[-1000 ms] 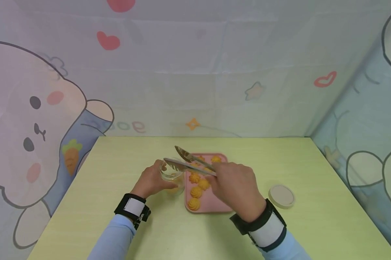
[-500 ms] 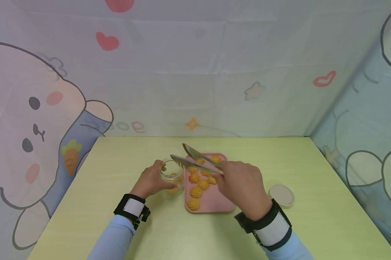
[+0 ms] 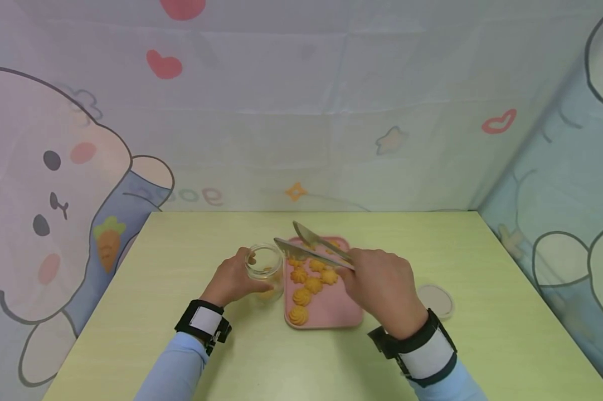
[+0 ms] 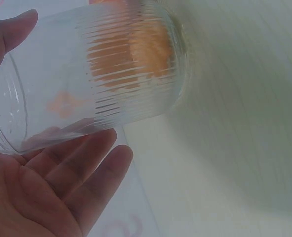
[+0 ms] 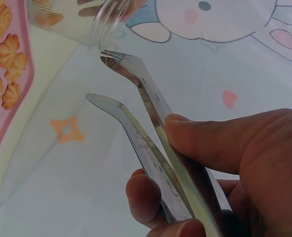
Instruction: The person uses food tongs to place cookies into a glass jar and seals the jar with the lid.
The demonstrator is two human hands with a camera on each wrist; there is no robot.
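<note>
My left hand [image 3: 233, 278] grips a clear glass jar [image 3: 277, 278] around its side near the mouth. In the left wrist view, an orange-yellow cookie [image 4: 153, 47] shows through the ribbed glass at the jar's bottom. Metal tongs [image 3: 314, 255] are held in my right hand [image 3: 382, 287], over the far part of a pink tray [image 3: 339, 312]. Their two arms stand apart with nothing between the tips, as the right wrist view shows, and the thumb lies along one arm. Several swirled yellow cookies [image 3: 302, 296] lie on the tray, mostly on its left side; the tongs hide some.
A round white lid [image 3: 437, 301] lies on the table right of the tray, close behind my right wrist. The pale yellow table [image 3: 206, 234] ends at the back against a printed cloth backdrop [image 3: 281, 83].
My right hand has moved the tongs to the right, from over the jar's mouth to over the tray. The left hand and the jar have stayed in place.
</note>
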